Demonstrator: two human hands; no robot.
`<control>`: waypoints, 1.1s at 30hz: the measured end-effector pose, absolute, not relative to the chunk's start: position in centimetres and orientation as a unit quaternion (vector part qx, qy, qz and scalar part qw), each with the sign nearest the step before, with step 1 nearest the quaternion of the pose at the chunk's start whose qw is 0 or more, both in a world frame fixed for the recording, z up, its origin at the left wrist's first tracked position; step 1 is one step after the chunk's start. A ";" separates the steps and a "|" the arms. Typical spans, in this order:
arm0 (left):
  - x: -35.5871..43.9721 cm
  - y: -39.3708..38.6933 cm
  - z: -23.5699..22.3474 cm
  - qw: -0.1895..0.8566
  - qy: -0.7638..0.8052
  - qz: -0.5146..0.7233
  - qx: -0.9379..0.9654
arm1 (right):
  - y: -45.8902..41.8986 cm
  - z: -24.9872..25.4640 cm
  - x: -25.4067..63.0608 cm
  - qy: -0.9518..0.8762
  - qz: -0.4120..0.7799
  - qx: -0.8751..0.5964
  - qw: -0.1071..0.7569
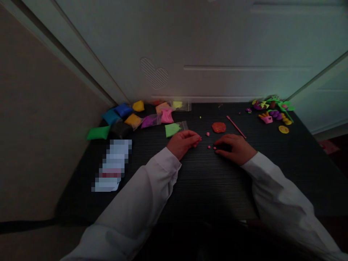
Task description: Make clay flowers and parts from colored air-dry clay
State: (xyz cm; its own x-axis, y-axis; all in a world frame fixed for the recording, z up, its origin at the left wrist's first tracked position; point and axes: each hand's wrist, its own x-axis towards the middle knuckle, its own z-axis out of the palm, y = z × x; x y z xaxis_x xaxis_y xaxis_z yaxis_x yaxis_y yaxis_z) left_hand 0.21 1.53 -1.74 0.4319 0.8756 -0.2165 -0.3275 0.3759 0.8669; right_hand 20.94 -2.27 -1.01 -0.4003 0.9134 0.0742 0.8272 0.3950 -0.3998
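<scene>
My left hand [183, 142] rests on the dark ribbed table [206, 181], its fingers curled together with a bit of pink clay at the fingertips. My right hand [234, 148] lies close by on the right, fingers curled, pinching a small pink clay bit against the table. Tiny pink clay balls [208, 134] lie between and just above the hands. A flat red clay disc [219, 127] sits beyond them, with a thin pink stick tool [236, 127] to its right. A green clay packet [173, 129] is just past my left hand. The light is dim.
Several coloured clay packets [136, 116] are piled at the table's back left. Finished clay shapes [273, 112] in purple, green and yellow sit at the back right. A blurred-out paper [112, 165] lies at the left. A white panelled door [190, 54] stands behind.
</scene>
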 end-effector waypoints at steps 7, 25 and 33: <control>0.2 1.5 -1.8 0.750 0.356 0.399 0.390 | -2.3 -0.9 20.5 -0.824 0.149 -0.532 0.125; 0.2 1.5 -1.7 0.743 0.358 0.400 0.399 | -2.4 -0.9 20.3 -0.819 0.126 -0.543 0.134; 0.2 1.5 -1.8 0.749 0.352 0.399 0.395 | -2.9 -0.7 20.4 -0.813 0.105 -0.554 0.142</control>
State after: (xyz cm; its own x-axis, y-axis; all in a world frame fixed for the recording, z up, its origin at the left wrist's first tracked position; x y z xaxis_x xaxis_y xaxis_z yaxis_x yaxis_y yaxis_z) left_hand 0.15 1.52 -1.84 0.4345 0.8755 -0.2117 -0.3198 0.3697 0.8724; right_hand 20.36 -2.85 -0.73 -0.3451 0.9316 0.1139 0.8720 0.3631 -0.3284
